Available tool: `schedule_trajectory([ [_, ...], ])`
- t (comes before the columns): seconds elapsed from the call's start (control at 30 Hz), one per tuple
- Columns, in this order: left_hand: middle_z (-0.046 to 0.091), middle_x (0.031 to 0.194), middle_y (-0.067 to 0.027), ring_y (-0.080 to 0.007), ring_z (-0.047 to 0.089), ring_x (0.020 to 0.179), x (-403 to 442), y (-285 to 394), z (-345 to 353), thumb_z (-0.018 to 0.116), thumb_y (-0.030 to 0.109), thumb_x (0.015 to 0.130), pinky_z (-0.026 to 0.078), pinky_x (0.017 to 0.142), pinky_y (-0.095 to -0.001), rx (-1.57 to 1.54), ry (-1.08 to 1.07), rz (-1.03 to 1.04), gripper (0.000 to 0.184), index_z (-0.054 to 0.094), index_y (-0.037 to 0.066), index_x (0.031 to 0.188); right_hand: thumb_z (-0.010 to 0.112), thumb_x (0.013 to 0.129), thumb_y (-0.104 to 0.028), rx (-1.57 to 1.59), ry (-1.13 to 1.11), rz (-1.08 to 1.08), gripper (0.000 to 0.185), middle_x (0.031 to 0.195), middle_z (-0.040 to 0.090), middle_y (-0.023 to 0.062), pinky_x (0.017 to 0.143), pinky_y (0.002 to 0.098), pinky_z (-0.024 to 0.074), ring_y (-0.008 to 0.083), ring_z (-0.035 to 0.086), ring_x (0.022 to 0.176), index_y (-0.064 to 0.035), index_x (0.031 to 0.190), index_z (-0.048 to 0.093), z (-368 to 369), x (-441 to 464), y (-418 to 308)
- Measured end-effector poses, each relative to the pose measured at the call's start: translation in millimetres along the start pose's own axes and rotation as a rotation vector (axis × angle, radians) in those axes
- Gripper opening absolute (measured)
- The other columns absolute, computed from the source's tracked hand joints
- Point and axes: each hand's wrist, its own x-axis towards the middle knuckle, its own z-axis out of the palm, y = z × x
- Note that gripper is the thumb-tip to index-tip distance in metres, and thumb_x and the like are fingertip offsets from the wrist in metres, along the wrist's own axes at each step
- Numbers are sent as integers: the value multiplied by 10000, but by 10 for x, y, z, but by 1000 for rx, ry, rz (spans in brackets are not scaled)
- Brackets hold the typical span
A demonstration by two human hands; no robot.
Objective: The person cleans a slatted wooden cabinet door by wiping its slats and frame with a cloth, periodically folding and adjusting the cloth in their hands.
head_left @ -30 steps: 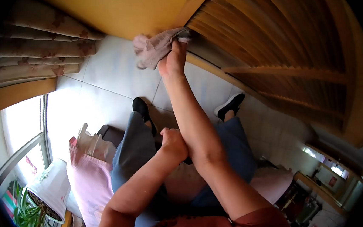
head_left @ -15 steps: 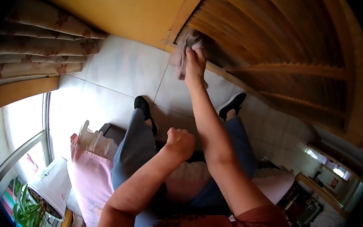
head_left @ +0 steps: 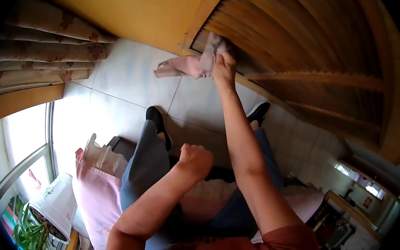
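My right hand [head_left: 225, 71] is stretched far forward, its fingers closed on a pinkish-grey cloth [head_left: 188, 65]. Part of the cloth is bunched against the lower corner of a slatted wooden door [head_left: 292, 38], and its loose end trails left over the floor tiles. Motion blurs the upper part of the cloth. Closer to my body, above my lap, my left hand [head_left: 196, 162] is curled into a fist, and no object shows in it.
White tiles [head_left: 125, 74] cover the floor around my black shoes [head_left: 156, 119]. Patterned curtains [head_left: 48, 52] hang at the upper left. A potted plant [head_left: 27, 232] stands by the window at lower left. Pink fabric [head_left: 95, 194] lies beside my left leg.
My right hand has shifted slightly right along the slatted door, and the cloth's loose end has swung out to the left. My left hand stays nearly still.
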Motion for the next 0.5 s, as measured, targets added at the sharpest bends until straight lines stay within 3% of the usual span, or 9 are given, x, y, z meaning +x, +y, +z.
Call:
schedule_trajectory([
  [0.07, 666, 1003, -146, -288, 639, 981, -3, -22, -3, 572, 127, 815, 451, 859, -427, 28, 23, -4, 202, 686, 49, 962, 445, 927, -21, 12, 124, 92, 302, 1170, 628, 190, 975, 352, 431, 298, 579, 1095, 13, 1161, 633, -174, -138, 230],
  [0.1, 667, 1003, -146, -288, 641, 983, 1, -30, -6, 570, 132, 823, 456, 855, -427, 39, 22, -13, 197, 685, 50, 961, 453, 913, 10, 96, 179, -20, 315, 1150, 612, 155, 967, 354, 438, 285, 572, 1088, 13, 1166, 640, -337, -158, 150],
  [0.17, 667, 1003, -146, -288, 643, 985, -6, -34, 14, 568, 137, 831, 460, 851, -427, 50, 9, -21, 194, 683, 51, 960, 499, 883, 45, -187, 217, -60, 301, 1211, 580, 159, 979, 400, 427, 309, 543, 1096, -37, 1101, 690, -708, -319, 57],
  [0.2, 665, 1009, -146, -291, 642, 990, -8, -27, 19, 563, 144, 841, 460, 855, -433, 15, 8, -11, 191, 681, 52, 960, 527, 860, 61, -284, 259, 28, 353, 1243, 567, 180, 990, 410, 416, 329, 526, 1131, -39, 1170, 665, -879, -426, 47],
  [0.27, 664, 1015, -146, -294, 641, 995, 22, -7, 14, 559, 150, 851, 461, 859, -438, -13, 8, 15, 188, 678, 52, 960, 522, 869, 39, -672, 342, -47, 425, 1223, 546, 149, 998, 381, 421, 292, 505, 1173, -53, 1277, 597, -1134, -537, 181],
  [0.3, 663, 1019, -145, -299, 640, 996, 17, 6, 30, 557, 156, 859, 458, 865, -443, -12, 17, 27, 187, 675, 53, 960, 572, 852, 16, -705, 334, -33, 507, 1298, 504, 162, 1011, 395, 409, 315, 489, 1181, -79, 1348, 527, -1142, -550, 66],
  [0.33, 662, 1022, -144, -303, 639, 996, 16, 16, 41, 555, 162, 867, 456, 871, -447, -9, 25, 37, 185, 673, 54, 961, 534, 843, 46, -676, 295, -38, 522, 1316, 463, 180, 1031, 420, 376, 343, 465, 1172, -53, 1353, 485, -1160, -602, 298],
  [0.43, 661, 1025, -146, -306, 636, 1004, 19, 42, -2, 575, 178, 867, 456, 871, -455, 23, -21, 22, 183, 669, 55, 964, 453, 779, 74, -773, 234, 214, 468, 1229, 442, 221, 1007, 459, 351, 392, 408, 1164, 1, 1241, 475, -779, -596, 501],
  [0.5, 661, 1028, -145, -305, 635, 1008, 21, 22, 50, 588, 192, 865, 458, 867, -453, 24, -8, 23, 189, 669, 54, 966, 507, 780, 29, -622, 171, 80, 417, 1151, 467, 266, 991, 490, 364, 401, 443, 1129, 29, 1197, 486, -485, -456, 439],
])
